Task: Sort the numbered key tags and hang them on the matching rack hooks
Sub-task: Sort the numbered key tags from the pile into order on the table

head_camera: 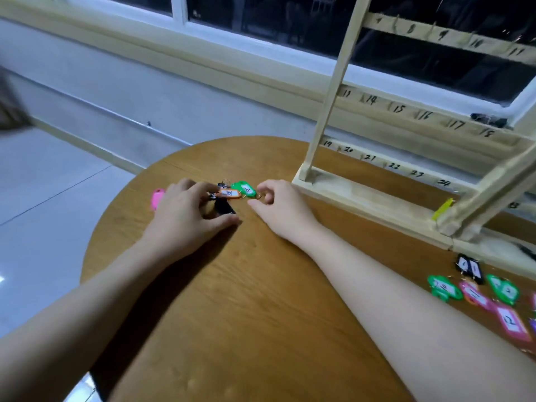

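Where the round wooden table (232, 285) curves away, a pink tag (157, 198) lies; left hand (185, 216) pinches an orange tag (229, 193); green tag (246, 188) adjoins; right hand (278, 207) pinches its ring; numbered rack (377, 195) stands behind; further tags (475, 294) lie far right.

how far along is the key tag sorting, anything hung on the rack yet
Early stage. No tag shows on the rack's visible numbered hooks. In hand: the left hand and right hand work a small cluster with the orange tag and green tag; the right hand seems to pinch a ring. Left: a pink tag beside the left hand, the loose tag pile at right, and all hanging.
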`<state>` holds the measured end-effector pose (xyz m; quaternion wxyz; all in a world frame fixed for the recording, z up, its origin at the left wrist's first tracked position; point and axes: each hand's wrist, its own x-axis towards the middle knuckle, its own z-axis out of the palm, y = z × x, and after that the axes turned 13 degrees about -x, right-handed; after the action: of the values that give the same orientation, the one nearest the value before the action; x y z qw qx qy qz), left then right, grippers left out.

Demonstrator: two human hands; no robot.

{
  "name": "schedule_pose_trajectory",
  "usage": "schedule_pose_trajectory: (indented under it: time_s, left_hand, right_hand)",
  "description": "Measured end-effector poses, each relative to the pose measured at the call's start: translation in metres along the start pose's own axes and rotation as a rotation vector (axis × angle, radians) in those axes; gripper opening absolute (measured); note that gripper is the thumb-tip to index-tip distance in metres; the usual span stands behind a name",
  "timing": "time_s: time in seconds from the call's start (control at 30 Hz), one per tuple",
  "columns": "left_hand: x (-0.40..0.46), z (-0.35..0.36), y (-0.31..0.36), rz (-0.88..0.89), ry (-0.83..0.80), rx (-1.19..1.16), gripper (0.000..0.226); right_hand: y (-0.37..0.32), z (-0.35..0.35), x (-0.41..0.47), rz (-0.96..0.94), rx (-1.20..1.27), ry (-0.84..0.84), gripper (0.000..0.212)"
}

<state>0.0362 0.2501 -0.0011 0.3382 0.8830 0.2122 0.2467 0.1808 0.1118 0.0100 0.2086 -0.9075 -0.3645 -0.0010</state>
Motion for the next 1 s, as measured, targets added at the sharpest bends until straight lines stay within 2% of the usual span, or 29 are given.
schedule_pose_trajectory:
  time_s: [0.1,0.2,0.3,0.47,0.6,0.7,0.8,0.9,0.93,1.0]
  left_hand:
    - [0.006,0.003,-0.003,0.049,-0.004,0.007,0.058]
    - [0.002,0.007,-0.001,0.143,0.032,0.073,0.049]
    - [-0.002,0.009,0.003,0.174,0.039,0.095,0.043]
    - [-0.009,0.004,0.007,0.201,-0.013,-0.005,0.027]
    - [-0.02,0.001,0.013,0.218,-0.061,-0.09,0.028]
    - [-0.033,0.003,0.023,0.244,-0.074,-0.125,0.025]
    - [-0.037,0.011,0.03,0.176,-0.037,-0.099,0.024]
    - [-0.025,0.024,0.034,0.009,-0.035,0.087,0.046]
    - [-0.022,0.028,0.039,-0.02,-0.03,0.103,0.045]
    - [-0.021,0.035,0.053,-0.015,-0.018,0.08,0.028]
  right_hand:
    - [-0.006,0.005,0.01,0.048,-0.104,0.054,0.026]
    - [-0.005,0.002,0.012,0.051,-0.105,0.057,0.018]
    - [0.0,-0.006,0.006,0.048,-0.068,0.008,0.013]
    - [0.012,-0.032,-0.017,0.049,-0.041,-0.069,0.003]
    - [0.028,-0.059,-0.051,0.103,0.036,-0.114,0.005]
    - [0.04,-0.08,-0.084,0.188,0.181,-0.121,0.006]
    - [0.05,-0.104,-0.123,0.264,0.343,-0.148,0.006]
    - [0.061,-0.126,-0.16,0.291,0.446,-0.151,0.006]
    - [0.065,-0.133,-0.171,0.3,0.472,-0.143,0.007]
    - [0.074,-0.144,-0.191,0.314,0.493,-0.113,0.01]
